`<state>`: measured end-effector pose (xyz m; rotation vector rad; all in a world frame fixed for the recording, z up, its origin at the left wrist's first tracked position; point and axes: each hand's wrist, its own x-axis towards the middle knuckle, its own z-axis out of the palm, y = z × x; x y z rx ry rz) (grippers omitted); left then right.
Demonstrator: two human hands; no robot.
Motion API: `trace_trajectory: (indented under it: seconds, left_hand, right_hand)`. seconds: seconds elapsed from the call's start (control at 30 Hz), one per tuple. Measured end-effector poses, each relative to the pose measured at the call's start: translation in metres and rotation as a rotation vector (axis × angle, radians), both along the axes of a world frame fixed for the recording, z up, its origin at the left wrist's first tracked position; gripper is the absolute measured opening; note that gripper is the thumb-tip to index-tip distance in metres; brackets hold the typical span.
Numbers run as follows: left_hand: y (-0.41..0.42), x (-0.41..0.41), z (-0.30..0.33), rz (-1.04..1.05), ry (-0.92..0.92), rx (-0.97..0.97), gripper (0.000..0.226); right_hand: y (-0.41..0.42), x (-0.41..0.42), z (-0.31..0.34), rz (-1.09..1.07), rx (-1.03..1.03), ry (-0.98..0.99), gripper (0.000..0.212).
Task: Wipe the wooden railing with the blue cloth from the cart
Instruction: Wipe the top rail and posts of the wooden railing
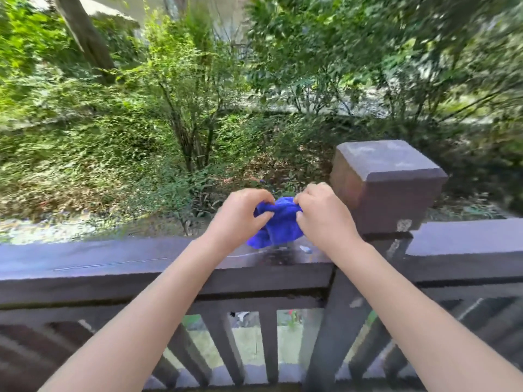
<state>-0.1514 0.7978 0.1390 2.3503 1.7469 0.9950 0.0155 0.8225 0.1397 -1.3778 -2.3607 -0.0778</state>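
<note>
A bunched blue cloth (pixel 280 222) hangs between both my hands, just above the top of the dark brown wooden railing (pixel 113 258). My left hand (pixel 240 215) pinches its left side. My right hand (pixel 322 215) grips its right side. The cloth's lower fold nearly touches the rail top, where a wet, smeared patch (pixel 277 254) shows. The cart is not in view.
A square wooden post cap (pixel 387 176) rises just right of my right hand. The rail continues to the right (pixel 467 239) past the post. Vertical balusters (pixel 223 346) stand below. Bushes and a slope lie beyond the railing.
</note>
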Motion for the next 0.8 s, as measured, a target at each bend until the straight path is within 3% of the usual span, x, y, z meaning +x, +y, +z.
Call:
trace_trajectory:
  seconds: [0.13, 0.27, 0.37, 0.47, 0.57, 0.63, 0.8]
  left_hand:
    - [0.007, 0.003, -0.055, -0.059, -0.022, -0.212, 0.017]
    - [0.008, -0.001, -0.077, -0.083, 0.024, -0.211, 0.032]
    - [0.005, -0.002, -0.084, -0.026, 0.209, -0.251, 0.048]
    - [0.003, -0.004, -0.089, -0.007, 0.344, -0.373, 0.061]
    - [-0.002, -0.003, -0.096, 0.008, 0.445, -0.372, 0.066]
    - [-0.011, -0.001, -0.1, 0.027, 0.463, -0.328, 0.072]
    - [-0.027, -0.006, -0.104, 0.152, 0.336, -0.24, 0.065]
  right_hand:
    - [-0.007, 0.004, -0.035, -0.109, -0.165, -0.219, 0.023]
    - [-0.009, 0.004, -0.046, -0.137, -0.164, -0.345, 0.024]
    - [-0.007, -0.001, -0.047, -0.175, -0.179, -0.295, 0.024]
    - [0.007, -0.006, -0.058, -0.157, 0.027, -0.166, 0.029]
    - [0.02, -0.01, -0.077, -0.079, -0.273, -0.012, 0.053]
    - [0.024, -0.01, -0.095, -0.069, -0.336, -0.037, 0.054]
    - [0.021, -0.008, -0.111, -0.091, -0.165, -0.037, 0.058]
